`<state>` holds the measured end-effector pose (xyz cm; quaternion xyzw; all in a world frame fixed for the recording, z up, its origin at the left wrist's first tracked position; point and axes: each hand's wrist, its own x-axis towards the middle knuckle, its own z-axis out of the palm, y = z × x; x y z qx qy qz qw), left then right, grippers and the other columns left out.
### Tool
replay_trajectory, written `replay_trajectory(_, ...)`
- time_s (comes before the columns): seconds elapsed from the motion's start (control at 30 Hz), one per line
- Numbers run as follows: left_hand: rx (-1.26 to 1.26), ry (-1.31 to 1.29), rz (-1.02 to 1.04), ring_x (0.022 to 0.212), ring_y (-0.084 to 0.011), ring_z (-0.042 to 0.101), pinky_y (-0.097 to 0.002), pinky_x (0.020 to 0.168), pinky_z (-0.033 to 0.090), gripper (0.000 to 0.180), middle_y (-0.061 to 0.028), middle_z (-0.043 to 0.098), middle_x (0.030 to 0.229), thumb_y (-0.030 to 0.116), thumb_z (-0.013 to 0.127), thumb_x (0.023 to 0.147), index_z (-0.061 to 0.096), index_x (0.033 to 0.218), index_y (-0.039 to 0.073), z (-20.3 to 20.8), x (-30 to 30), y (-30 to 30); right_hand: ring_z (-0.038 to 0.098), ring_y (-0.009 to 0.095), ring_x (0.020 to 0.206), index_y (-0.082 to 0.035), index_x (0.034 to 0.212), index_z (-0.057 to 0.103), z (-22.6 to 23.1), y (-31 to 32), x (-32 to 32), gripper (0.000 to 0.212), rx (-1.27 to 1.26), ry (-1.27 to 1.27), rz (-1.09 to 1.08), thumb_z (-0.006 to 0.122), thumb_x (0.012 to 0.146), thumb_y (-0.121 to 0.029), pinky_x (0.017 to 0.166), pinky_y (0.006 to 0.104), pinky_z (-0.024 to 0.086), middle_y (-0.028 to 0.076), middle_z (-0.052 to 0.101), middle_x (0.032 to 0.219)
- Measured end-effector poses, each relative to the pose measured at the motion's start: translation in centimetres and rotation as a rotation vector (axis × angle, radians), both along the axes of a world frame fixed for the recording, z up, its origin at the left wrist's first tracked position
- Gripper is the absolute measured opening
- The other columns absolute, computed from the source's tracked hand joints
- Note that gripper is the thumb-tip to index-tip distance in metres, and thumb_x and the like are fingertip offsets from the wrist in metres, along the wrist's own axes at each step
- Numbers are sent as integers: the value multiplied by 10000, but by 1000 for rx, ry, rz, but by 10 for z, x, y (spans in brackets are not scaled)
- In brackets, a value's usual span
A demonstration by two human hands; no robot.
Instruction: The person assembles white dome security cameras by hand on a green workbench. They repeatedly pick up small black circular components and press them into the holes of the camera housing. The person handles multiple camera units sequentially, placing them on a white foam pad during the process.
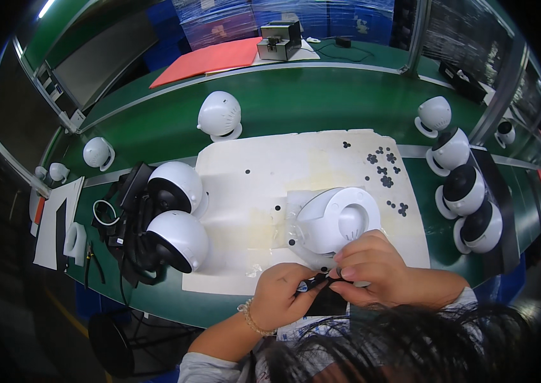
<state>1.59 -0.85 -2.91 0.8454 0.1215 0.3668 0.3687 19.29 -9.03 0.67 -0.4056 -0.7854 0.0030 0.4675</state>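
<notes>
My left hand, with a beaded bracelet at the wrist, is closed around a slim black pen-like tool whose exact kind I cannot make out. Close beside it, my right hand pinches a small dark round pad at its fingertips. Both hands meet at the near edge of a pale cardboard sheet. Just beyond them a white rounded camera-like housing lies with its ring-shaped base turned up. Single black dots lie to the left of it.
Clusters of black dots lie at the sheet's right. Two white-and-black round devices stand left, by tangled black cables and pliers. Several similar devices line the right side. Another device stands at the back.
</notes>
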Motion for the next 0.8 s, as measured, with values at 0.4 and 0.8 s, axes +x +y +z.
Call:
replay_trajectory(0.4, 29, 30, -58, 615, -285, 577, -345, 545, 455, 218, -116, 595, 718, 38, 641, 640, 577, 848, 40, -6, 1, 2, 556, 236, 900, -52, 1149, 473, -2, -3, 1, 463, -148, 284, 176, 639, 718, -10, 725, 318, 420, 82, 590, 941)
replay_trajectory(0.8, 26, 63, -66, 690, -272, 589, -340, 585, 466, 253, -108, 610, 844, 36, 605, 606, 612, 859, 44, -8, 2, 2, 546, 239, 921, -37, 1150, 445, 17, -7, 13, 418, -609, 247, 357, 564, 761, 58, 753, 354, 440, 132, 556, 1012)
